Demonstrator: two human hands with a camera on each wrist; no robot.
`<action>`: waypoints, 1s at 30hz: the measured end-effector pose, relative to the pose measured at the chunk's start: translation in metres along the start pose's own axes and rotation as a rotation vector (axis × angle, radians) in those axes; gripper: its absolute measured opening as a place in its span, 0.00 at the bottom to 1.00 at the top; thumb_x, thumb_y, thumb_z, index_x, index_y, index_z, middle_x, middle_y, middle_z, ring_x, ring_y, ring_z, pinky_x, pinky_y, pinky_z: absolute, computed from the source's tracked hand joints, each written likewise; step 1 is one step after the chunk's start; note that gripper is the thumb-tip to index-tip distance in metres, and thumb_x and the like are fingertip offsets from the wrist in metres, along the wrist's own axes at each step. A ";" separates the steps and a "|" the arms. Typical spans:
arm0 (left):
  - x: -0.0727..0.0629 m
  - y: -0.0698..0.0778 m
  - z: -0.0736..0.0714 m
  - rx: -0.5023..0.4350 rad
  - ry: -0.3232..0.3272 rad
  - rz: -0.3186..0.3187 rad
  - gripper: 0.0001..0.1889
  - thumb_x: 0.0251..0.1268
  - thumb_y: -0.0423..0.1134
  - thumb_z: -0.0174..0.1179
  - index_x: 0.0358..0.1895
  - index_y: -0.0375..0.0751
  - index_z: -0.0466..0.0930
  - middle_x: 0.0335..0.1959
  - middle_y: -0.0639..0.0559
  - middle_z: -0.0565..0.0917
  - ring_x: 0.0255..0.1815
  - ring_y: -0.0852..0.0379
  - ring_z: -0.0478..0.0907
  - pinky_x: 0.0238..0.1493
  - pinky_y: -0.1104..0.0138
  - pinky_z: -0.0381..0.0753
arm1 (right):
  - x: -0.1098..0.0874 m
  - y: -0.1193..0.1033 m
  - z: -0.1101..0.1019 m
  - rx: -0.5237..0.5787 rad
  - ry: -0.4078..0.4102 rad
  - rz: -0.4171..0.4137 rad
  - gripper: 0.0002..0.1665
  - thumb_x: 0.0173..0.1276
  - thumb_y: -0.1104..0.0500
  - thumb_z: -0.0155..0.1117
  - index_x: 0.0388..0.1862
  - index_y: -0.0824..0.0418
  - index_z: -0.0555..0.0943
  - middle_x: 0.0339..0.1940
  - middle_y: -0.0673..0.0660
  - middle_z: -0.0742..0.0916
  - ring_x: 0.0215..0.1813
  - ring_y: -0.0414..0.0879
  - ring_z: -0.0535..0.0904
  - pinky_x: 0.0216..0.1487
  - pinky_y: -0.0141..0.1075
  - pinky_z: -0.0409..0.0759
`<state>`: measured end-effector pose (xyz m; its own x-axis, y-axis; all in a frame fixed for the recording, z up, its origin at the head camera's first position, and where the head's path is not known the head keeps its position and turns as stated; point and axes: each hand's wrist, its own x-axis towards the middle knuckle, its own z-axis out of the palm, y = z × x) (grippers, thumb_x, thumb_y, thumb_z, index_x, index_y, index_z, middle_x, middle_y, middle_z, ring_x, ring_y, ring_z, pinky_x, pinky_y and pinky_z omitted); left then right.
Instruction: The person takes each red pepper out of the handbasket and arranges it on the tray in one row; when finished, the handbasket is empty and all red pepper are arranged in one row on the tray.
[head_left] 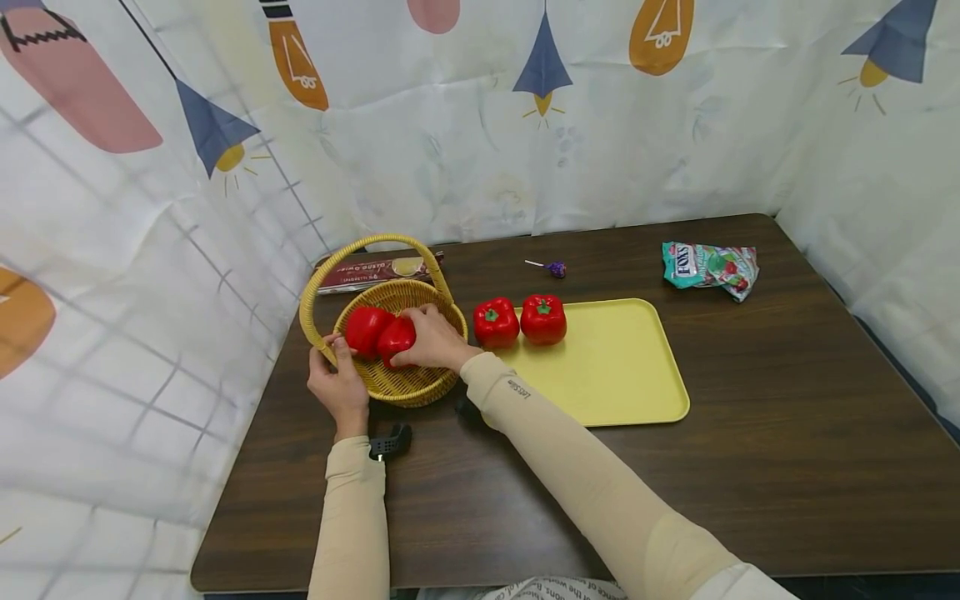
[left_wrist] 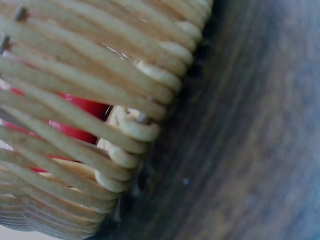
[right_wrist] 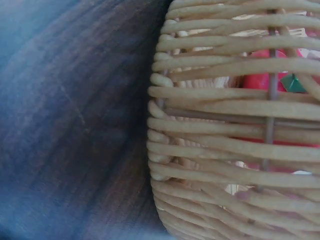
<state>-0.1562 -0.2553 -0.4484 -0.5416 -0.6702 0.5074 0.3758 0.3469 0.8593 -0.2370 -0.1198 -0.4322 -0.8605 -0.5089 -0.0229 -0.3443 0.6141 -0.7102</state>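
Observation:
A yellow wicker basket (head_left: pixel 408 393) with a tall arched handle stands at the left of the table in the head view. My left hand (head_left: pixel 341 390) grips its left rim near the handle's foot. Inside lie two red bell peppers; my right hand (head_left: pixel 433 337) reaches over the rim and holds the right bell pepper (head_left: pixel 395 337), which rests against the left bell pepper (head_left: pixel 366 327). Both wrist views face the basket's woven wall (left_wrist: pixel 75 90), with red showing through the gaps. A green stem (right_wrist: pixel 292 83) shows through the weave in the right wrist view. Neither wrist view shows my fingers.
A yellow tray (head_left: pixel 630 367) lies right of the basket, with two more red bell peppers (head_left: pixel 543 319) at its back left corner. Behind are a purple lollipop (head_left: pixel 557 269) and a dark red box (head_left: pixel 360 275). A teal candy bag (head_left: pixel 708 267) lies at the back right.

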 end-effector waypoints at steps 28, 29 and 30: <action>0.000 -0.004 0.000 0.008 -0.004 0.004 0.14 0.70 0.33 0.58 0.48 0.22 0.77 0.34 0.22 0.78 0.31 0.67 0.75 0.41 0.73 0.71 | -0.017 -0.006 -0.008 0.066 0.068 -0.075 0.51 0.51 0.40 0.74 0.70 0.55 0.64 0.62 0.57 0.68 0.55 0.48 0.71 0.51 0.40 0.79; 0.001 -0.004 -0.001 0.009 0.000 0.007 0.13 0.70 0.33 0.58 0.47 0.21 0.77 0.34 0.22 0.77 0.31 0.67 0.75 0.41 0.73 0.71 | -0.018 -0.007 -0.010 0.070 0.073 -0.082 0.50 0.52 0.40 0.73 0.70 0.55 0.64 0.62 0.56 0.70 0.56 0.47 0.71 0.50 0.39 0.79; 0.001 -0.004 -0.001 0.013 0.004 0.007 0.13 0.70 0.32 0.58 0.47 0.21 0.77 0.34 0.22 0.77 0.30 0.67 0.76 0.41 0.73 0.71 | -0.020 -0.008 -0.012 0.084 0.077 -0.090 0.50 0.52 0.40 0.72 0.70 0.55 0.64 0.62 0.55 0.71 0.56 0.47 0.71 0.49 0.39 0.79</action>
<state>-0.1577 -0.2576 -0.4512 -0.5356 -0.6704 0.5135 0.3702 0.3602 0.8563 -0.2218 -0.1074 -0.4182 -0.8551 -0.5095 0.0955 -0.3913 0.5137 -0.7635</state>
